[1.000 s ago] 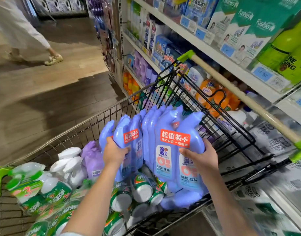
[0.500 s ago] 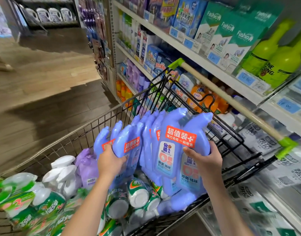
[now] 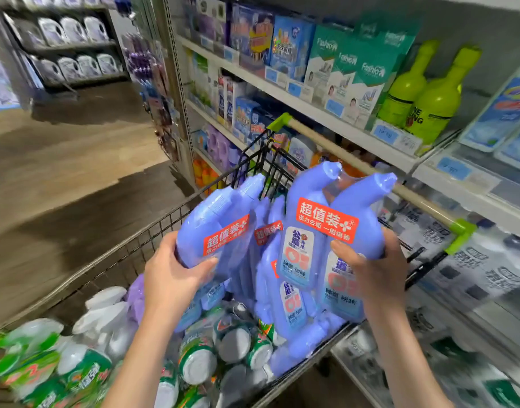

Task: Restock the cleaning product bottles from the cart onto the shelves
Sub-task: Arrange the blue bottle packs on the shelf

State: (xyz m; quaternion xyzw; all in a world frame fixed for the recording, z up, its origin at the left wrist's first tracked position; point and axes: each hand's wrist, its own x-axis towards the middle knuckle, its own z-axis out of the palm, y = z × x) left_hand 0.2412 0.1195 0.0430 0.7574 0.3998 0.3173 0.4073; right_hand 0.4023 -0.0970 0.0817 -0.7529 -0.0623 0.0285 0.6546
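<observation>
The left pack (image 3: 214, 231) and right pack (image 3: 320, 240) of blue bottles hang just over the cart's (image 3: 152, 231) far right end, each with the grip of the left hand (image 3: 176, 278) or right hand (image 3: 373, 272) curled round it, and are best kept upright and held by their bodies on the way to the shelf (image 3: 326, 113) at right, while loose bottles (image 3: 291, 307), cans (image 3: 197, 360) and sprayers (image 3: 105, 313) fill the cart.

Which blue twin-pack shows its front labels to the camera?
The twin-pack gripped by the right hand: its white labels face the camera. The pack in the left hand tilts left, showing mainly its red banner.
</observation>
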